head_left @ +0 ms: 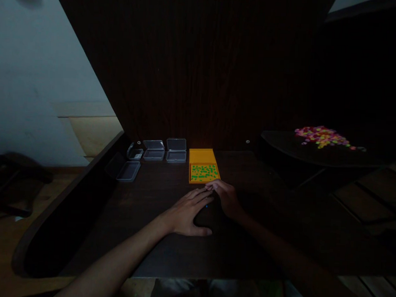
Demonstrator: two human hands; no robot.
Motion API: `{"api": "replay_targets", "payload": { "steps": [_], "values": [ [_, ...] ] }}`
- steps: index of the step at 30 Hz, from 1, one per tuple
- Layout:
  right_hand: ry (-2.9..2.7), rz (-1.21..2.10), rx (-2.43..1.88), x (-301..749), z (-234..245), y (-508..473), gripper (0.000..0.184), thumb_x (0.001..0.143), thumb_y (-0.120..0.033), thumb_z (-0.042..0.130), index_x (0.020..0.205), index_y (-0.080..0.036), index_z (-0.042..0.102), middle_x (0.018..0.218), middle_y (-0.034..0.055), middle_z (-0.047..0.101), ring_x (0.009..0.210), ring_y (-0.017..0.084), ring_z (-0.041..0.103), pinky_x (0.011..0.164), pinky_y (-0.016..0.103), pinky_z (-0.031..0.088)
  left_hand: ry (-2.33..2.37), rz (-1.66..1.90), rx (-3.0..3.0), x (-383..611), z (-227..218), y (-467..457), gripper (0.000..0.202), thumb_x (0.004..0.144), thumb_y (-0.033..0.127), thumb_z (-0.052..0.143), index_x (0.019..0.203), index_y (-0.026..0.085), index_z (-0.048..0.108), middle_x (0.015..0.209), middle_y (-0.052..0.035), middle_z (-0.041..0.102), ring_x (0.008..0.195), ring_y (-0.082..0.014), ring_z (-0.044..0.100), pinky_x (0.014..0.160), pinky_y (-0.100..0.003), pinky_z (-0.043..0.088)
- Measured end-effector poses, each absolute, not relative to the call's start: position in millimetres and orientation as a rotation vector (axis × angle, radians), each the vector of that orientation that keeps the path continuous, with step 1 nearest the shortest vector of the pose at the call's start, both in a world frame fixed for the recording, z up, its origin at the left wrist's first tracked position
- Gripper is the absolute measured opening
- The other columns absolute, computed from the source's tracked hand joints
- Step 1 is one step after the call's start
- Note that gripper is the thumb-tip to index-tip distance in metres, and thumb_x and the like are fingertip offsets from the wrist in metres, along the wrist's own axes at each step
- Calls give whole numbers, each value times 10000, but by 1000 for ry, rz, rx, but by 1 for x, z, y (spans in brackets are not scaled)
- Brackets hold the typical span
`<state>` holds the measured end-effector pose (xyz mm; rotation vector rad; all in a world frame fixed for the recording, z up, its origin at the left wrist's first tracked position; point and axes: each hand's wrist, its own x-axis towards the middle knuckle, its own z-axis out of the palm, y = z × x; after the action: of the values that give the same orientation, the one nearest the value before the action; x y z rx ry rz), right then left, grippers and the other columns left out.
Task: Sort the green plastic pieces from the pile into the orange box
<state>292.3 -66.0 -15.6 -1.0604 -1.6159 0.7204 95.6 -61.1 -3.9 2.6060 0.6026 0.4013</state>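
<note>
My left hand (187, 212) lies palm down on the dark tabletop, thumb spread away from its outstretched fingers. Its fingertips meet those of my right hand (227, 198), which is curled with the fingers closed together at the front edge of a yellow box (202, 156). Whether anything is pinched there I cannot make out. The box stands open, its lid tilted back, and many small green pieces (203, 171) are spread inside its tray. A tiny blue speck (207, 206) shows on the table between my left thumb and fingers.
Left of the yellow box are several clear plastic cases with raised lids, among them one case (176, 156) and a nearer one (128, 172). A heap of pink, red and yellow pieces (323, 136) rests on a dark shelf (279, 140) at right. A dark panel (200, 70) rises behind.
</note>
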Motion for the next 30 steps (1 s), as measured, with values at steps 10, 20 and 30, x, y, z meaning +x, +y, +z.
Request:
{"api": "replay_targets", "payload": {
  "steps": [10, 20, 30],
  "values": [
    [-1583, 697, -1098, 290, -20, -65, 370, 960, -390, 372, 794, -201, 644, 769, 43, 682, 750, 190, 654, 713, 305, 504, 583, 515, 2585, 113, -7, -58, 376, 942, 286, 520, 1300, 173, 546, 1376, -118, 561, 1338, -232, 462, 1155, -411, 345],
    [-1566, 674, -1125, 293, -14, -67, 398, 957, -422, 383, 747, -203, 640, 711, 35, 675, 702, 184, 648, 684, 294, 497, 620, 541, 2613, 84, 2, -58, 743, 770, 479, 699, 1403, 179, 451, 1421, -144, 514, 1339, -320, 449, 1150, -505, 314],
    [-1514, 660, -1139, 293, -14, -68, 430, 947, -438, 385, 680, -204, 628, 617, 22, 636, 603, 170, 606, 611, 284, 485, 563, 405, 2551, 104, -6, -54, 780, 906, 422, 590, 1534, 220, 173, 1575, -118, 251, 1450, -272, 260, 1187, -497, 256]
  ]
}}
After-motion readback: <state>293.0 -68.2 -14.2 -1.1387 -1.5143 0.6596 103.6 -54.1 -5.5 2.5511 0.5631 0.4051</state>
